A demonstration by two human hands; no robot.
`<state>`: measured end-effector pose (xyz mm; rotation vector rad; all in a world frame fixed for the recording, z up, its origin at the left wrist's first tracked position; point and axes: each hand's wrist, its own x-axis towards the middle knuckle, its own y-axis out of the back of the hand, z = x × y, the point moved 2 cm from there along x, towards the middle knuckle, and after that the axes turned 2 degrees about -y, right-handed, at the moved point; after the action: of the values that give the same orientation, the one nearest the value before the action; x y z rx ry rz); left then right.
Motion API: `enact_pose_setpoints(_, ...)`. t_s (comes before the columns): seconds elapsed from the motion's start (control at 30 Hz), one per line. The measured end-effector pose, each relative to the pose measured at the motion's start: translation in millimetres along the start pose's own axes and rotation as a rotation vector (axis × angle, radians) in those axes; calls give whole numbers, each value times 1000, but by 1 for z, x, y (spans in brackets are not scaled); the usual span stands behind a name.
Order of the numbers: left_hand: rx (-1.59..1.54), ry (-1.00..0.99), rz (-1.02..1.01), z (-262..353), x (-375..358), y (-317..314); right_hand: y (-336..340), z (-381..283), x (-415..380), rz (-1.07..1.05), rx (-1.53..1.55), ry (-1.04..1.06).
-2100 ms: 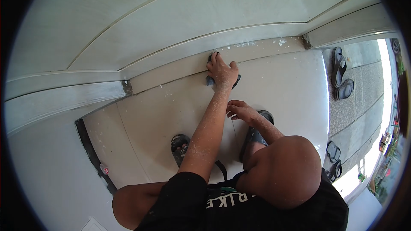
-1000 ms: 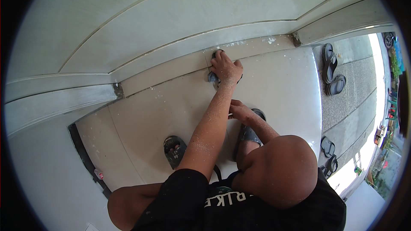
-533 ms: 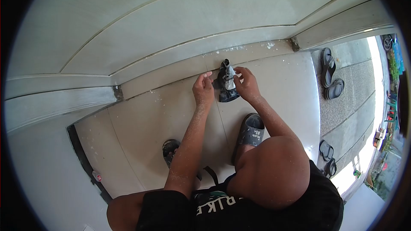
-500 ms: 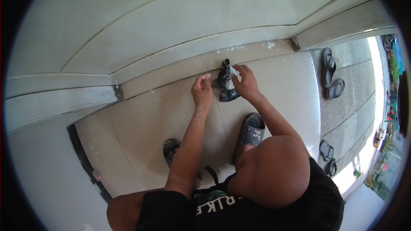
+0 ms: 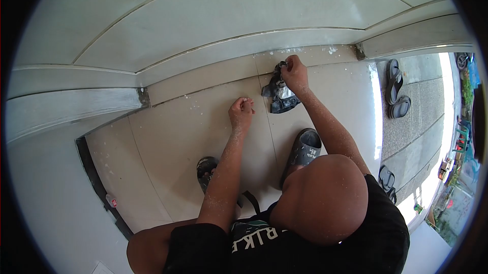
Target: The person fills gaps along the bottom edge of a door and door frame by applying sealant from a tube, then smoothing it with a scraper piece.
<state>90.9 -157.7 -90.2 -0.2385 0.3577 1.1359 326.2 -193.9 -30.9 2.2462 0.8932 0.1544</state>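
A crumpled black plastic bag point(image 5: 281, 102) lies on the tiled floor, spread around a whitish-grey lump point(image 5: 284, 91) whose kind I cannot make out. At the bag's upper end, my right hand point(image 5: 296, 75) has its fingers closed on the rumpled edge. My left hand point(image 5: 241, 113) is over the floor to the left of the bag, apart from it. Its fingers are curled together, and whatever may be between them is hidden. White dust covers both forearms.
A pale panelled door point(image 5: 244, 10) rises in front above a low, white-spattered sill. Dark slippers point(image 5: 307, 144) are on my feet. More sandals point(image 5: 400, 106) stand outside to the right. A small red-and-white item point(image 5: 111, 201) lies by the left wall.
My right hand has moved up to the bag's top edge, and its fingers have closed there. The bag looks more spread out. My left hand has curled its fingers further.
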Motion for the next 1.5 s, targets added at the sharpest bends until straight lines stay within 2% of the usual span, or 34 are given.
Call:
enact_pose_setpoints(0.1,-60,-31,-26,-9,5,4,22,5,-4,48,82,-7)
enact_pose_setpoints(0.17,-56,-25,-31,-10,5,5,38,12,-16,-67,259,-24)
enact_pose_setpoints(0.2,-46,-17,-37,-10,5,5,45,4,-28,-70,254,-20)
enact_pose_setpoints(0.3,-55,-31,-18,-10,6,3,54,-28,-68,-682,298,25)
enact_pose_setpoints(0.37,-22,14,-29,5,2,5,47,-44,-73,-928,351,-7)
enact_pose_setpoints(0.4,11,50,-39,8,1,7,36,-43,-70,-931,351,-12)
enact_pose_setpoints(0.47,20,68,-59,10,-1,10,8,-27,-50,-719,343,-69)
enact_pose_setpoints(0.5,26,78,-79,10,0,9,-10,-10,-40,-718,342,-65)
enact_pose_setpoints(0.53,24,73,-79,7,1,9,-28,12,-27,-474,212,34)
enact_pose_setpoints(0.57,38,53,-73,7,2,8,-30,6,-20,-227,84,130)
enact_pose_setpoints(0.67,14,38,-66,5,3,8,-31,2,-7,-114,-56,54)
enact_pose_setpoints(0.8,17,43,-125,1,4,11,-38,6,7,-162,-128,43)
enact_pose_setpoints(1.0,-31,79,-74,10,2,8,-22,16,5,-311,139,-15)
enact_pose_setpoints(1.07,-55,60,-71,9,4,7,-17,8,2,-455,398,-17)
enact_pose_setpoints(1.2,-87,31,-63,3,5,7,-20,-7,5,-574,451,12)
enact_pose_setpoints(1.27,-75,27,-66,2,6,6,-22,-11,13,-400,34,118)
enact_pose_setpoints(1.4,-33,51,-93,0,6,8,-27,-14,18,-335,-54,173)
enact_pose_setpoints(1.5,-15,71,-100,1,5,9,-25,-13,20,-303,-140,115)
